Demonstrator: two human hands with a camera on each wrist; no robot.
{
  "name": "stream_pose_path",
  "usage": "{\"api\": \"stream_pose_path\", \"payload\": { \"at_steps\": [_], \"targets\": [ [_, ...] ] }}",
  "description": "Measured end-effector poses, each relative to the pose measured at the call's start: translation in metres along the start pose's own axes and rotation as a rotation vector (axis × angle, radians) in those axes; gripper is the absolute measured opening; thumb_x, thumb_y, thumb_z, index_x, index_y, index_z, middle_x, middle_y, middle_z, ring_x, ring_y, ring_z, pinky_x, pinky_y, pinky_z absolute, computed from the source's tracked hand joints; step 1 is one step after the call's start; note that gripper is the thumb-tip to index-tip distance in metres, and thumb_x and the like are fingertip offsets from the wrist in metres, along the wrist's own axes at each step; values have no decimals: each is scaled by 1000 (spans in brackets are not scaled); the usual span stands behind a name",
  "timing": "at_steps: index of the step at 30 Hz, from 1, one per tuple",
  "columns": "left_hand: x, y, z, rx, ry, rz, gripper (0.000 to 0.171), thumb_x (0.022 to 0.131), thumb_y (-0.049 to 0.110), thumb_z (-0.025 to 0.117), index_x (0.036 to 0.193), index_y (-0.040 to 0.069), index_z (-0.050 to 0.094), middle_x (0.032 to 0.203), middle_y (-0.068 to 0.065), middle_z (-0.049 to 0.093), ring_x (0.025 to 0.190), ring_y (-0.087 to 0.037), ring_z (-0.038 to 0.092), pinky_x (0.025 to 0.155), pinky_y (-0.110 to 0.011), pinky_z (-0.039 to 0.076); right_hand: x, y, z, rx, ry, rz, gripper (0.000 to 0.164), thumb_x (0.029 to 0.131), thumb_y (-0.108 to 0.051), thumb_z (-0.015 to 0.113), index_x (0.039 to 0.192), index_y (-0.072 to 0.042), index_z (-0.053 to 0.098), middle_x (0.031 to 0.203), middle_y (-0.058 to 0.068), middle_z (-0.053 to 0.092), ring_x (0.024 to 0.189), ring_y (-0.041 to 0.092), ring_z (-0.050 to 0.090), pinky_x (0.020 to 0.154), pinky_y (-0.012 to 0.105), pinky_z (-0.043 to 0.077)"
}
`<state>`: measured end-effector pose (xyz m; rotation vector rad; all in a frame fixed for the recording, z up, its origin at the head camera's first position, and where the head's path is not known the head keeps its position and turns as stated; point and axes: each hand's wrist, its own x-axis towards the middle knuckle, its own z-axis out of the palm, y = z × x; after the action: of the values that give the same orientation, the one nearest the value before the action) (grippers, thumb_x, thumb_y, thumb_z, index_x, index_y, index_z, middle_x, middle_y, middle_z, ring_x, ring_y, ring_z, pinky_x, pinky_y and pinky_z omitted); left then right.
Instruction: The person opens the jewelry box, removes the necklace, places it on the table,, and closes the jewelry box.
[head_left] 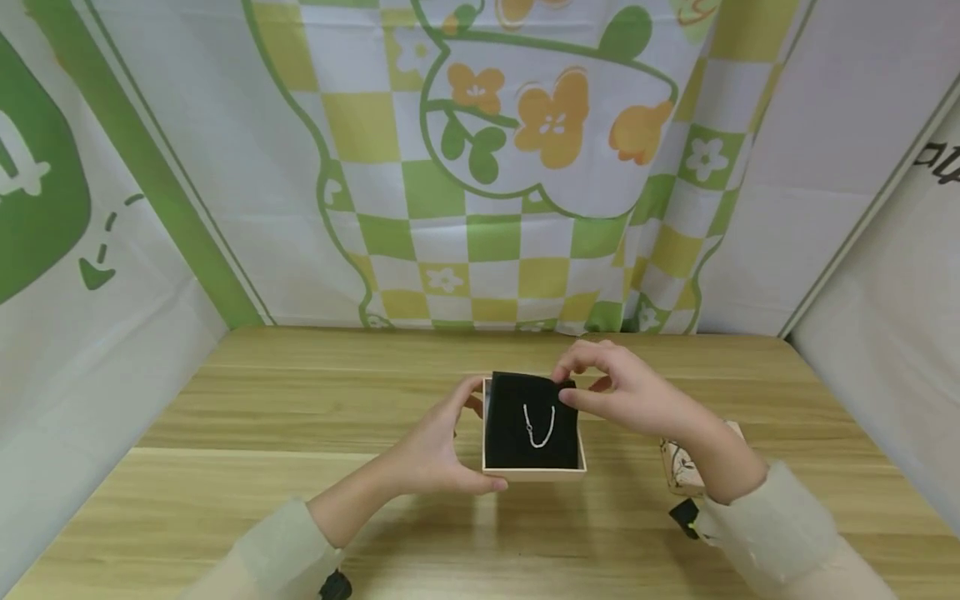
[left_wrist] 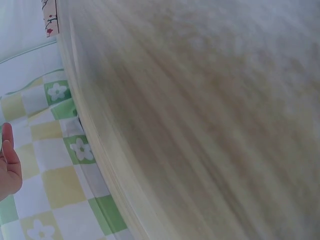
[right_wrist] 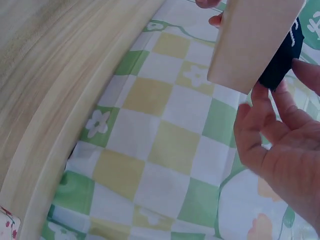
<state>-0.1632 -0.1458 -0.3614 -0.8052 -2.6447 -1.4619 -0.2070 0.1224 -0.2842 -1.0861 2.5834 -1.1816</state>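
Observation:
A small open cream box (head_left: 534,475) is held up above the table by my left hand (head_left: 438,450), thumb along its front and fingers at its left and back side. Inside it a black square pad (head_left: 506,433) carries a thin silver chain (head_left: 540,444) hanging in a U. My right hand (head_left: 630,392) pinches the pad's upper right corner between thumb and fingers; that corner stands raised out of the box. In the right wrist view, the pad (right_wrist: 280,65) sticks out past the box wall (right_wrist: 255,45). The left wrist view catches only part of a hand (left_wrist: 10,172).
A patterned box lid (head_left: 684,471) with a branch print lies on the wooden table (head_left: 300,392), partly behind my right forearm. Small black devices (head_left: 335,586) hang at both wrists. A checked, flowered curtain (head_left: 495,242) closes off the table's back edge, with white cloth at both sides.

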Motion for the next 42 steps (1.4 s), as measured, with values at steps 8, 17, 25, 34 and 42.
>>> {"api": "stream_pose_path", "payload": {
  "at_steps": [8, 17, 25, 34, 42],
  "targets": [
    [0, 1, 0, 12, 11, -51, 103, 58, 30, 94, 144, 23, 37, 116, 0, 58, 111, -17, 51, 78, -36, 44, 1, 8, -10, 234, -44, 82, 21, 98, -12, 60, 112, 0, 69, 116, 11, 67, 105, 15, 57, 89, 30, 49],
    [1, 1, -2, 12, 2, -46, 102, 59, 32, 94, 144, 20, 37, 115, -2, 59, 110, -19, 52, 72, -32, 44, 0, 20, -14, 598, -103, 236, 33, 101, -15, 56, 126, 7, 62, 125, 0, 66, 113, 8, 58, 97, 26, 50],
    [4, -2, 1, 30, 8, -55, 104, 59, 31, 94, 145, 20, 36, 118, 2, 58, 112, -16, 52, 101, -46, 40, 3, 20, -8, 547, -103, 225, 39, 97, -9, 60, 130, 12, 57, 108, -6, 73, 103, 6, 66, 95, 25, 49],
    [2, -1, 2, 98, 14, -3, 111, 60, 34, 93, 148, 10, 30, 138, -8, 38, 123, -21, 38, 104, -49, 40, 4, 21, 3, 527, -14, 258, 36, 97, -11, 62, 128, 7, 61, 120, 1, 69, 102, 5, 61, 90, 29, 53],
    [-1, -4, -1, 75, 7, 4, 110, 60, 34, 93, 147, 15, 30, 130, -5, 42, 123, -24, 40, 105, -56, 38, 1, 20, 16, 611, 55, 303, 31, 97, -13, 62, 125, 0, 65, 126, 0, 63, 116, 12, 54, 96, 46, 52]
  ]
}}
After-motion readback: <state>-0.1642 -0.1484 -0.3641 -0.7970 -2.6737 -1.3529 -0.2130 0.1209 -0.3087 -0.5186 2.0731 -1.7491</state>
